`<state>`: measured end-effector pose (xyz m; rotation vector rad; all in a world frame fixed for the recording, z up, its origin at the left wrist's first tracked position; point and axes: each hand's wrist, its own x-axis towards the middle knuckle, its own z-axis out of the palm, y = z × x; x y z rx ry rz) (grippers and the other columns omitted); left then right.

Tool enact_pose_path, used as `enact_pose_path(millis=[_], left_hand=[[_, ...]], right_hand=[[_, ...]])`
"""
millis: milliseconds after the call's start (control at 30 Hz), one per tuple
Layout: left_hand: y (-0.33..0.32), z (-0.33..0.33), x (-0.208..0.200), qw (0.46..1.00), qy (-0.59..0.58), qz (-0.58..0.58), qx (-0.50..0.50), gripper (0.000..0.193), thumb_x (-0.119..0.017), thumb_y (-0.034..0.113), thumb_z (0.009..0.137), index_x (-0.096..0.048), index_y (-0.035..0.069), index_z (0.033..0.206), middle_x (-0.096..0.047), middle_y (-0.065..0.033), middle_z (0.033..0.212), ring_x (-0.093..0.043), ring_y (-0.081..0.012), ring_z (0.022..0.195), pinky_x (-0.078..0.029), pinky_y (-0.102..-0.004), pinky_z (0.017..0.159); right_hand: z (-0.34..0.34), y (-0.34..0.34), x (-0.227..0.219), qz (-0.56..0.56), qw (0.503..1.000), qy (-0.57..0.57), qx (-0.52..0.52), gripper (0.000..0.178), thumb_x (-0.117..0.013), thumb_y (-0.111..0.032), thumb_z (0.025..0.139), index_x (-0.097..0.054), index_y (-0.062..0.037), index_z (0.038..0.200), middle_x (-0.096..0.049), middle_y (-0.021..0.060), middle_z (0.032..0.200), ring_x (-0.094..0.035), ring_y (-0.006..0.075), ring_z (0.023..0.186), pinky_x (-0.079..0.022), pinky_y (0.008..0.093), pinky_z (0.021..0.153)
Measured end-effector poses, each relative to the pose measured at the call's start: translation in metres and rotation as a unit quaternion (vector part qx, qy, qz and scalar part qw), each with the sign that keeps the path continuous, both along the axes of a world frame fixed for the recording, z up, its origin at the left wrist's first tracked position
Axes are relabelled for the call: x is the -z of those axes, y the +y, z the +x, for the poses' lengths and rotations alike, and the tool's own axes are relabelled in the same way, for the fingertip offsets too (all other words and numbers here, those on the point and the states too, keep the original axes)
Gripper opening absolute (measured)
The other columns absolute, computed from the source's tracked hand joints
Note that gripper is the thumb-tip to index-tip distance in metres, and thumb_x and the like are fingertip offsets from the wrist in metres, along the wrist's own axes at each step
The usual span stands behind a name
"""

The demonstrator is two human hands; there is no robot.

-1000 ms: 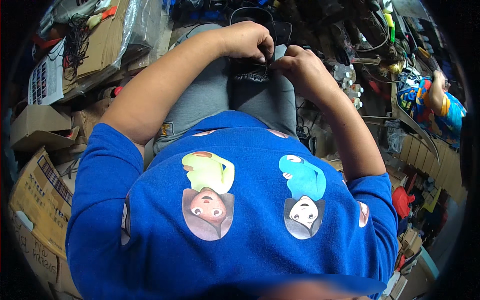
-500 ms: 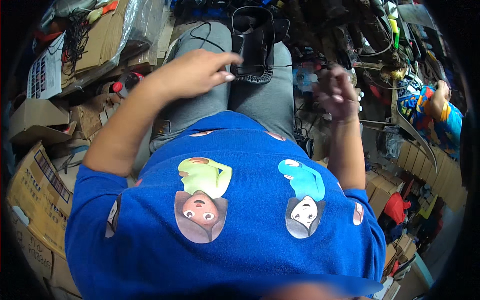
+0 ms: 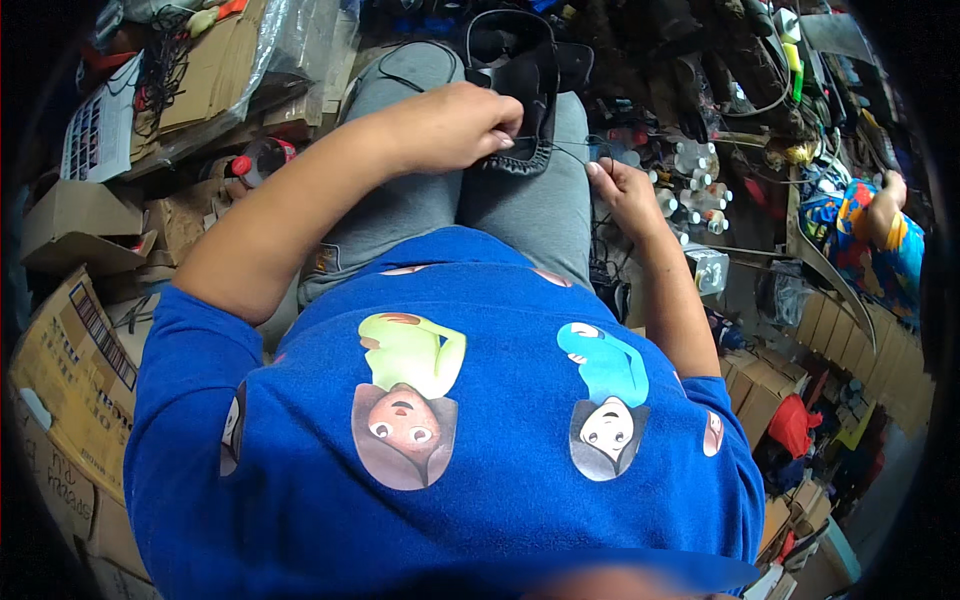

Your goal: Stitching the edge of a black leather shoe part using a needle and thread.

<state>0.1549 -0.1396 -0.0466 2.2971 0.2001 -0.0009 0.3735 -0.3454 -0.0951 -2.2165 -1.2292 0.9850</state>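
Observation:
A black shoe upper (image 3: 543,125) with a gathered, puckered edge lies across my grey-trousered thighs, its opening facing up. Over its near part, my left hand (image 3: 462,125) is closed in a pinch. A thin black thread (image 3: 570,153) runs from those fingers across the upper toward the right. Beside my right knee, my right hand (image 3: 625,190) pinches the thread between thumb and forefinger, apart from the upper. A loose black loop of thread also lies over my left thigh.
Cardboard boxes (image 3: 85,235) and a red-capped bottle (image 3: 262,165) stand at my left. Several small clear bottles (image 3: 700,190) sit to the right. A curved metal blade (image 3: 835,270) lies farther right, near another person's arm (image 3: 888,210) and colourful clothing.
My left hand has moved right, over the upper, and closed into a pinch. My right hand has come left and lower, and now grips the thread.

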Motion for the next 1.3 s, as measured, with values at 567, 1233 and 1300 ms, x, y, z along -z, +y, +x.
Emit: enact_pose_path(millis=[567,1233,1300], left_hand=[[0.051,-0.060,-0.007,0.600,-0.230,-0.736,-0.213,0.042,-0.042,0.032,0.099,-0.038,0.016,0.061,-0.040,-0.0006,0.062,-0.044,-0.0152,0.062,-0.039,-0.0349,0.075],[-0.043,-0.043,0.006,0.970,-0.097,0.207,-0.080,0.038,-0.071,0.019,0.072,-0.054,0.011,0.104,-0.058,-0.0097,0.089,-0.061,-0.0309,0.079,-0.048,-0.0413,0.070],[-0.042,-0.049,0.014,0.969,-0.116,0.200,-0.083,0.033,-0.068,0.014,0.071,-0.054,0.011,0.100,-0.058,-0.0096,0.083,-0.061,-0.0307,0.078,-0.048,-0.0417,0.069]], right_hand=[[-0.010,0.003,0.004,0.094,0.976,-0.168,-0.098,0.033,-0.052,-0.030,0.091,-0.055,-0.0016,0.076,-0.056,0.0192,0.072,-0.055,0.0385,0.071,-0.044,0.0427,0.063],[-0.033,0.019,-0.077,0.238,0.961,0.133,0.046,0.021,-0.062,-0.011,0.086,-0.064,-0.0053,0.106,-0.064,0.0043,0.093,-0.058,0.0140,0.087,-0.043,0.0269,0.081],[-0.075,0.040,-0.137,0.275,0.944,0.015,-0.180,0.022,-0.065,-0.008,0.079,-0.066,-0.0082,0.102,-0.063,0.0051,0.088,-0.058,0.0195,0.081,-0.044,0.0308,0.077]])
